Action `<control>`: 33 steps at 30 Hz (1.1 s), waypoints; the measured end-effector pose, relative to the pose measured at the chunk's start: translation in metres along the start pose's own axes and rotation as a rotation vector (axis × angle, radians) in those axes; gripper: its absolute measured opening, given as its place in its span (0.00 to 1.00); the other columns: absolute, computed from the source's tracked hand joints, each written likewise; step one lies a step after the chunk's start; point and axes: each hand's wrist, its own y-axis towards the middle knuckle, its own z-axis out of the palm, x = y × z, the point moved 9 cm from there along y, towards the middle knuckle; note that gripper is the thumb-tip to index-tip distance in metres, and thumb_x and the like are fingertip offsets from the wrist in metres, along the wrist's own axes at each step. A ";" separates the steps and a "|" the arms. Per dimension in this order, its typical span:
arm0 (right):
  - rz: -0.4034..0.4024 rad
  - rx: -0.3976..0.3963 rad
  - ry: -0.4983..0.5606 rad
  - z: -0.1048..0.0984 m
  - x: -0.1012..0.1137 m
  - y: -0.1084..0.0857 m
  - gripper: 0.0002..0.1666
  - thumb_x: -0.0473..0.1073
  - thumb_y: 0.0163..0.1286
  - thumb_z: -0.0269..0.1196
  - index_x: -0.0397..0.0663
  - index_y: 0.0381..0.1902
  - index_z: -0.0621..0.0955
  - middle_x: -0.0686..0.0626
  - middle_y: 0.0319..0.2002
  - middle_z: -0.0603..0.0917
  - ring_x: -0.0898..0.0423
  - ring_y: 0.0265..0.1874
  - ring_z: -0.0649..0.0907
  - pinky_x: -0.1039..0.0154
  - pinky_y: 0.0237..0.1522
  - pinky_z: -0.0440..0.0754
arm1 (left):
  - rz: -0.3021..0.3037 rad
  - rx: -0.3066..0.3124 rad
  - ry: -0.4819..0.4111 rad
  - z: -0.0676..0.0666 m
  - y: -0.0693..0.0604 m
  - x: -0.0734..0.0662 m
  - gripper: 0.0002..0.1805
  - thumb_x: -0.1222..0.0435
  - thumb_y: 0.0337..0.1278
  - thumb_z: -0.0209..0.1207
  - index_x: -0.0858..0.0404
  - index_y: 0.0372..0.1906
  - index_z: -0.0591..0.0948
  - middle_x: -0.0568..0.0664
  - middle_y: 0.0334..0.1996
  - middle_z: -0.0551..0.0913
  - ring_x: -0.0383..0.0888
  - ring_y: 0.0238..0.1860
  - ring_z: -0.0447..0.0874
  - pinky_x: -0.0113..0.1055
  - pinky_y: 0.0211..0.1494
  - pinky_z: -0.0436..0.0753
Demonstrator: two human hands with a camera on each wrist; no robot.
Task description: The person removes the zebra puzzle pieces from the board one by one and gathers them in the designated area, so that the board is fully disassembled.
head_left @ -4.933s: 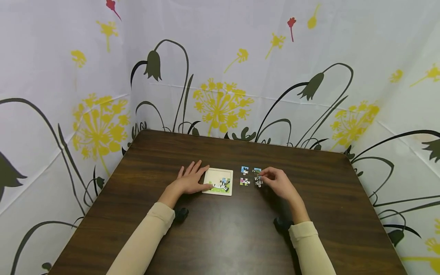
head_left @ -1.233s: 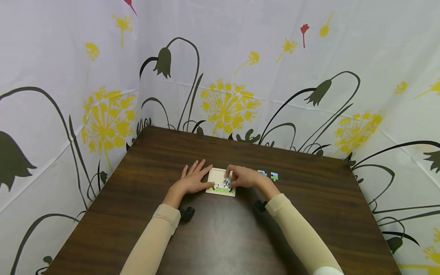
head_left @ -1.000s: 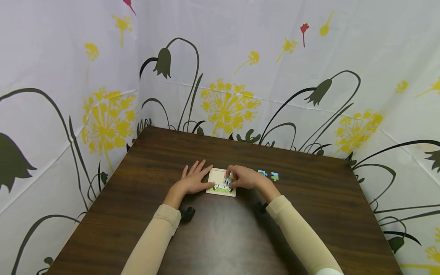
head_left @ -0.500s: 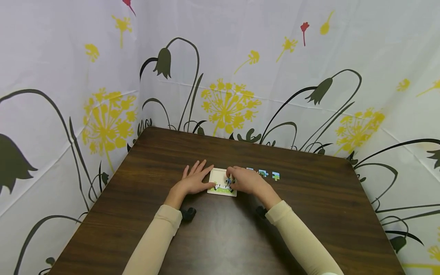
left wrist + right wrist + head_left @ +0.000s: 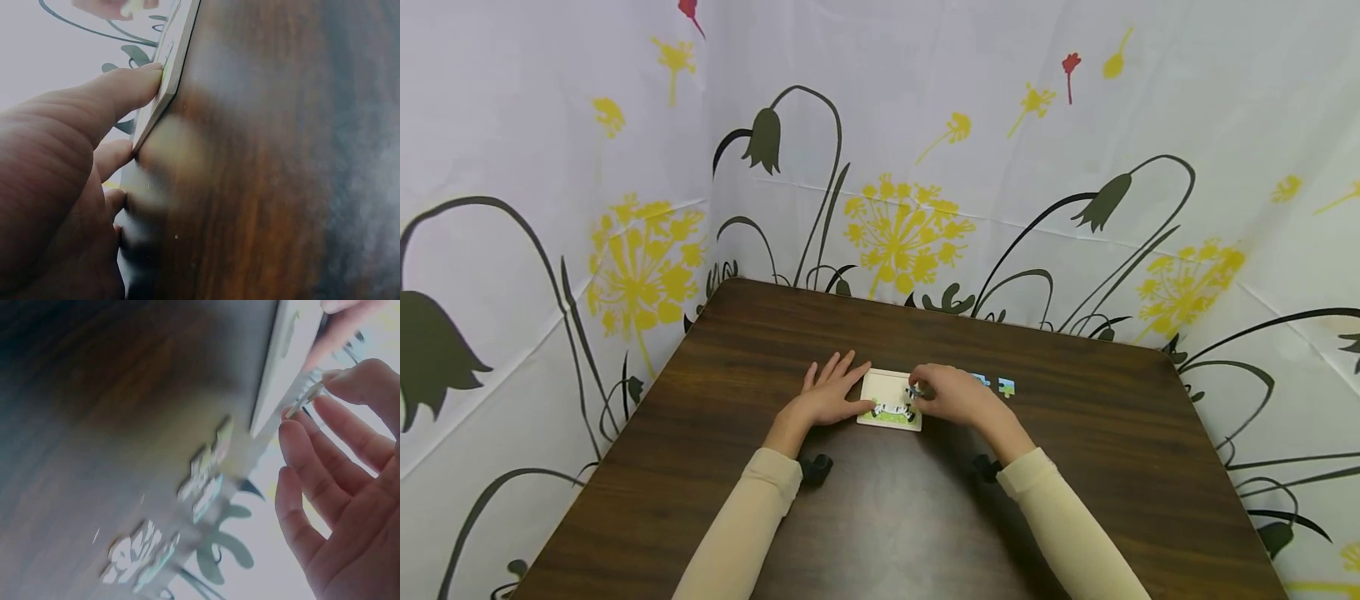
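Observation:
My left hand (image 5: 826, 402) lies at the left side of a small square wooden puzzle tray (image 5: 886, 381), fingers spread on the table and thumb pressing the tray's edge. In the left wrist view, the thumb (image 5: 134, 87) sits on the tray's corner. Fitted pieces with zebra stripes and green grass (image 5: 891, 414) fill its lower part; the upper part shows bare wood. Over the tray's right side, my right hand (image 5: 957, 397) pinches a puzzle piece (image 5: 913, 392) between thumb and fingers. The right wrist view shows this piece (image 5: 305, 400) edge-on, raised off the tray.
Loose blue and green puzzle pieces (image 5: 1007, 387) lie right of the tray, some behind my right hand. The right wrist view shows several loose pieces (image 5: 131, 553), blurred. The dark wooden table (image 5: 880, 517) backs onto a flower-printed curtain (image 5: 1000, 75).
Earlier my right hand was at the loose pieces; it then moved left to the tray. Over the last half second it has shifted slightly right with the piece. My left hand stays on the tray.

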 end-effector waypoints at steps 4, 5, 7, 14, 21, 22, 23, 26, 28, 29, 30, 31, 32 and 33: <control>0.018 -0.065 0.085 -0.012 -0.015 -0.015 0.21 0.45 0.74 0.70 0.47 0.62 0.86 0.50 0.51 0.89 0.54 0.46 0.88 0.54 0.48 0.88 | -0.001 0.010 0.005 0.001 -0.002 -0.004 0.49 0.36 0.72 0.58 0.46 0.89 0.54 0.53 0.91 0.39 0.58 0.90 0.29 0.67 0.86 0.27; 0.021 -0.078 0.100 -0.014 -0.019 -0.020 0.22 0.44 0.74 0.70 0.46 0.62 0.85 0.49 0.51 0.89 0.54 0.44 0.87 0.55 0.47 0.88 | 0.000 0.016 0.008 0.001 -0.001 -0.004 0.49 0.36 0.72 0.58 0.46 0.89 0.54 0.53 0.91 0.39 0.59 0.90 0.29 0.67 0.86 0.27; 0.039 -0.096 0.132 -0.016 -0.028 -0.030 0.22 0.44 0.73 0.70 0.45 0.62 0.85 0.49 0.50 0.89 0.55 0.41 0.87 0.56 0.44 0.87 | -0.002 0.024 0.010 0.003 -0.001 -0.004 0.49 0.36 0.72 0.58 0.46 0.90 0.53 0.52 0.91 0.38 0.58 0.90 0.28 0.67 0.86 0.26; 0.093 -0.121 0.220 -0.020 -0.057 -0.062 0.20 0.43 0.73 0.67 0.46 0.61 0.85 0.50 0.50 0.88 0.54 0.42 0.85 0.58 0.42 0.85 | -0.001 0.004 -0.020 0.000 -0.004 -0.005 0.49 0.38 0.72 0.59 0.49 0.89 0.55 0.54 0.90 0.40 0.59 0.90 0.29 0.68 0.85 0.26; 0.168 -0.150 0.259 -0.022 -0.092 -0.095 0.20 0.42 0.75 0.69 0.47 0.62 0.84 0.49 0.50 0.89 0.57 0.41 0.85 0.58 0.42 0.84 | 0.012 -0.006 -0.031 -0.001 -0.003 -0.004 0.42 0.42 0.79 0.53 0.49 0.89 0.56 0.55 0.90 0.41 0.59 0.90 0.30 0.68 0.85 0.26; 0.179 -0.149 0.261 -0.022 -0.097 -0.099 0.20 0.42 0.75 0.69 0.47 0.62 0.84 0.49 0.51 0.89 0.57 0.41 0.85 0.58 0.42 0.85 | 0.014 -0.010 -0.031 -0.001 -0.003 -0.003 0.42 0.43 0.80 0.53 0.49 0.89 0.56 0.55 0.90 0.41 0.60 0.90 0.30 0.68 0.85 0.26; 0.192 -0.148 0.258 -0.022 -0.102 -0.103 0.20 0.41 0.75 0.68 0.46 0.62 0.84 0.48 0.51 0.88 0.56 0.41 0.85 0.57 0.42 0.85 | 0.015 -0.014 -0.032 -0.002 -0.003 -0.003 0.41 0.43 0.80 0.53 0.49 0.89 0.57 0.55 0.90 0.41 0.60 0.90 0.30 0.68 0.85 0.26; 0.229 -0.130 0.236 -0.019 -0.115 -0.112 0.20 0.40 0.75 0.68 0.43 0.62 0.83 0.45 0.52 0.87 0.54 0.41 0.84 0.54 0.42 0.85 | 0.019 -0.017 -0.035 -0.003 -0.002 -0.001 0.40 0.45 0.80 0.54 0.49 0.89 0.57 0.56 0.90 0.42 0.61 0.90 0.30 0.69 0.85 0.26; 0.256 -0.116 0.210 -0.018 -0.123 -0.117 0.20 0.39 0.75 0.68 0.41 0.62 0.83 0.43 0.53 0.87 0.51 0.42 0.84 0.51 0.44 0.86 | 0.017 -0.013 -0.032 -0.003 -0.002 -0.001 0.40 0.45 0.80 0.54 0.48 0.89 0.57 0.55 0.90 0.42 0.61 0.90 0.30 0.69 0.85 0.26; 0.265 -0.110 0.195 -0.018 -0.126 -0.119 0.20 0.39 0.75 0.68 0.40 0.62 0.83 0.42 0.54 0.86 0.50 0.43 0.85 0.49 0.45 0.87 | 0.017 -0.010 -0.031 -0.003 -0.002 -0.001 0.40 0.45 0.80 0.54 0.48 0.89 0.57 0.55 0.90 0.41 0.61 0.90 0.30 0.69 0.85 0.26; 0.274 -0.105 0.183 -0.018 -0.129 -0.120 0.21 0.39 0.75 0.68 0.40 0.63 0.83 0.41 0.55 0.86 0.49 0.45 0.85 0.47 0.48 0.87 | 0.016 -0.008 -0.030 -0.002 -0.001 -0.001 0.40 0.45 0.80 0.54 0.48 0.89 0.57 0.55 0.90 0.41 0.61 0.90 0.30 0.69 0.85 0.26; 0.280 -0.101 0.172 -0.018 -0.130 -0.121 0.21 0.39 0.75 0.68 0.40 0.63 0.83 0.40 0.56 0.86 0.47 0.48 0.86 0.44 0.51 0.87 | 0.014 -0.005 -0.029 -0.002 -0.001 -0.001 0.40 0.45 0.80 0.53 0.48 0.89 0.57 0.55 0.90 0.41 0.60 0.90 0.29 0.69 0.85 0.26; 0.284 -0.094 0.160 -0.017 -0.132 -0.122 0.21 0.39 0.75 0.68 0.40 0.63 0.82 0.39 0.57 0.86 0.45 0.49 0.86 0.42 0.53 0.87 | 0.013 -0.002 -0.027 -0.001 -0.001 -0.002 0.39 0.45 0.81 0.52 0.48 0.89 0.57 0.55 0.90 0.41 0.60 0.90 0.29 0.69 0.85 0.26; 0.292 -0.089 0.153 -0.017 -0.134 -0.122 0.21 0.39 0.75 0.68 0.40 0.63 0.82 0.38 0.57 0.86 0.43 0.51 0.86 0.40 0.55 0.86 | 0.009 0.004 -0.021 0.000 0.000 -0.003 0.39 0.44 0.81 0.51 0.47 0.89 0.57 0.54 0.90 0.40 0.59 0.90 0.29 0.68 0.85 0.26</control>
